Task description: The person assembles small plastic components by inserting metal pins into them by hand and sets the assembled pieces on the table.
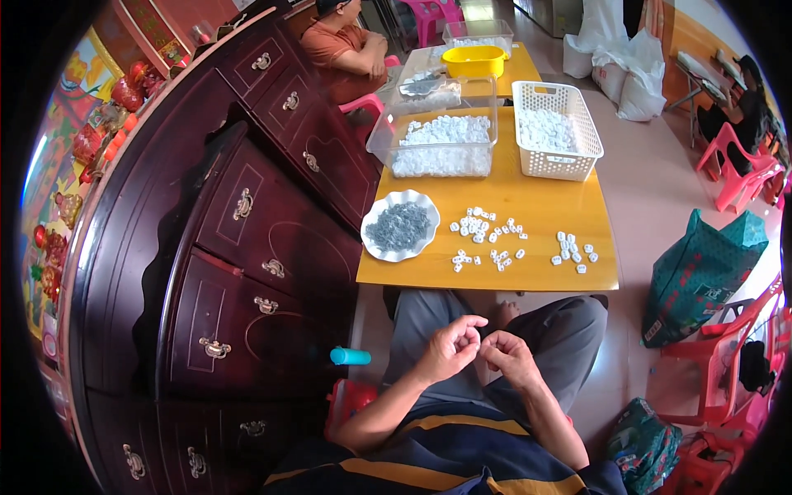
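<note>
My left hand [452, 345] and my right hand [507, 353] meet over my lap, fingertips pinched together on a small white piece [474, 337] that is mostly hidden. Both hands sit below the near edge of a yellow table [536, 210]. On the table lie several small white plastic pieces [487, 235] in loose groups, and a white scalloped dish [400, 224] holds small grey parts. A clear tub [441, 140] and a white basket [554, 132] further back are filled with white pieces.
A dark wooden cabinet [239, 247] with brass handles stands at my left. A teal cylinder [351, 356] lies by my left knee. A green bag [697, 272] and red plastic chairs [726, 355] are at the right. Another person [342, 45] sits at the far table end, near a yellow bowl [473, 59].
</note>
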